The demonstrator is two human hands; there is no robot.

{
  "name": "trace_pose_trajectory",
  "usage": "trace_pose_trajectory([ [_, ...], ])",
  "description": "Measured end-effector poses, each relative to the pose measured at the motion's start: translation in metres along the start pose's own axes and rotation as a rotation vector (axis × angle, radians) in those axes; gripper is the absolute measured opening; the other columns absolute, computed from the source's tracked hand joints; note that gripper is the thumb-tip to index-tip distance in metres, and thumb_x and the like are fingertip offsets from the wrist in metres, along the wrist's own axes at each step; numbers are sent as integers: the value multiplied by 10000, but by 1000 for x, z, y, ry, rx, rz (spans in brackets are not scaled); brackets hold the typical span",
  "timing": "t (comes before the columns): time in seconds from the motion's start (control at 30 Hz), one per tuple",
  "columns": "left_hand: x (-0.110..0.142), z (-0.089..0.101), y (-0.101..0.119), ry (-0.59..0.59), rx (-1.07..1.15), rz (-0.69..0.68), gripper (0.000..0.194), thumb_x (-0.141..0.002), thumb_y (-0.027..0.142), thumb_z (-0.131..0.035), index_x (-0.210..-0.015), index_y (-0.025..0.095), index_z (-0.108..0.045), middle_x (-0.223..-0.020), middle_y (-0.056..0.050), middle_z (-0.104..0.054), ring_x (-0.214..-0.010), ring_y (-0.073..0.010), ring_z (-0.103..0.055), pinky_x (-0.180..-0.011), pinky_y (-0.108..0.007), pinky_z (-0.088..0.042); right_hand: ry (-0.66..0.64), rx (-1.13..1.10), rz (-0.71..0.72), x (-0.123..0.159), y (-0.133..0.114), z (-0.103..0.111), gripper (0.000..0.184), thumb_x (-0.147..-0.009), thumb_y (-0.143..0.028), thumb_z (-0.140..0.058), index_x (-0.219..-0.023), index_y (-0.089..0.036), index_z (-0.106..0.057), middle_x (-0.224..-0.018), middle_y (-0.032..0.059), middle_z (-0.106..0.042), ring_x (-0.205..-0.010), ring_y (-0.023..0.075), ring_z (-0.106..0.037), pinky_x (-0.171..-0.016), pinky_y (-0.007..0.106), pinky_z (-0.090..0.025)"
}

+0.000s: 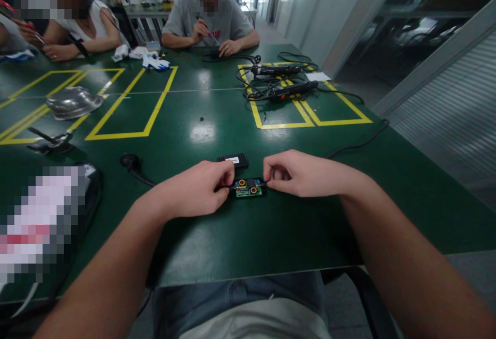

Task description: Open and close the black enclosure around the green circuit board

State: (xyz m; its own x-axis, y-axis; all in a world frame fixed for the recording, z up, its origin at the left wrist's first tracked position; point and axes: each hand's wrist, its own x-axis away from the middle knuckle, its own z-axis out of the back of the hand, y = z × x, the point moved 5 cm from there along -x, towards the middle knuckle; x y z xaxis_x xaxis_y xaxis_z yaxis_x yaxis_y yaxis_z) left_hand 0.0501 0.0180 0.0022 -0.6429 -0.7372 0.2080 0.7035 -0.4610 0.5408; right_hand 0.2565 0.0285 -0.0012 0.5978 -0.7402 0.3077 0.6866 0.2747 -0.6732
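The open case (250, 195), its circuit board (245, 191) facing up, lies on the table (201, 246) between your hands. Your left hand (194, 186) pinches the cord (231, 188) at its left end; your right hand (298, 174) has thumb and fingertips drawn together at its right end, on wire or rim, I cannot tell. Pull those ends apart and you could strain the thin wires or lift the board. Uneven pressure might tip the case. The cover (233, 160) sits just beyond, near your left knuckles, where a careless nudge could shift it.
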Motion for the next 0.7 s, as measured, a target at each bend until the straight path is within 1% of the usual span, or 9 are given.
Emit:
trace_pose_trajectory([
  [0.1, 0, 0, -2, -7, -4, 19, 131, -914, 129, -620, -872, 245, -577, -691, 37, -664, -600, -175, -603, -636, -319, -380, 14, 50, 31, -2, 1, 0, 71, -873, -162, -691, -849, -227, -681, -795, 11, -757, -685, 179, -647, -663, 301, -471],
  [0.2, -1, 0, -2, -8, 0, 25, 140, -921, 143, -646, -837, 240, -589, -680, 36, -662, -599, -171, -605, -637, -311, -385, 49, 95, 57, -4, 2, 2, 73, -877, -174, -708, -827, -227, -702, -866, 29, -792, -767, 190, -677, -712, 301, -488],
  [0.3, -1, 1, -1, -7, -39, 35, 153, -912, 149, -654, -797, 234, -601, -692, 26, -659, -624, -173, -606, -636, -310, -390, 39, 80, 37, -6, 3, 1, 63, -880, -185, -711, -830, -223, -708, -860, 29, -792, -767, 191, -681, -711, 300, -492],
  [0.37, -2, 0, 1, 24, -117, 28, 136, -868, 143, -664, -780, 230, -606, -735, 6, -667, -663, -188, -609, -637, -322, -396, 30, 62, 21, -6, 3, 0, 68, -865, -168, -704, -822, -221, -693, -833, 21, -778, -740, 185, -676, -698, 298, -488],
  [0.47, -3, -2, 8, 135, -232, -63, 80, -812, 141, -663, -820, 219, -647, -900, -49, -698, -826, -239, -652, -729, -364, -482, 38, 61, 36, -5, 2, -1, 105, -825, -124, -694, -803, -222, -663, -809, 7, -751, -744, 182, -677, -705, 291, -485],
  [0.53, -4, -2, 12, 240, -224, -155, 120, -827, 153, -653, -919, 208, -706, -1047, -83, -706, -995, -278, -668, -878, -412, -549, 45, 70, 60, -5, 1, -2, 123, -804, -108, -688, -810, -225, -652, -809, 3, -733, -761, 185, -678, -720, 290, -490],
  [0.57, -5, -2, 13, 294, -200, -186, 160, -848, 161, -644, -977, 203, -729, -1111, -94, -704, -1065, -289, -665, -956, -436, -560, 50, 72, 69, -5, 1, -2, 130, -798, -105, -687, -827, -226, -649, -812, 1, -725, -765, 186, -676, -724, 291, -493],
  [0.63, -6, -1, 9, 389, -170, -182, 214, -901, 181, -627, -1074, 191, -752, -1208, -111, -702, -1154, -301, -654, -1069, -476, -553, 66, 68, 78, -5, 1, -2, 176, -782, -98, -685, -889, -230, -638, -818, -4, -713, -764, 188, -669, -728, 294, -500],
  [0.7, -10, 0, 2, 440, -207, -98, 246, -958, 208, -620, -1157, 172, -760, -1290, -136, -707, -1209, -324, -649, -1124, -518, -536, 83, 57, 78, -6, 1, -2, 260, -758, -84, -678, -962, -234, -617, -818, -9, -706, -764, 194, -666, -732, 299, -505],
])
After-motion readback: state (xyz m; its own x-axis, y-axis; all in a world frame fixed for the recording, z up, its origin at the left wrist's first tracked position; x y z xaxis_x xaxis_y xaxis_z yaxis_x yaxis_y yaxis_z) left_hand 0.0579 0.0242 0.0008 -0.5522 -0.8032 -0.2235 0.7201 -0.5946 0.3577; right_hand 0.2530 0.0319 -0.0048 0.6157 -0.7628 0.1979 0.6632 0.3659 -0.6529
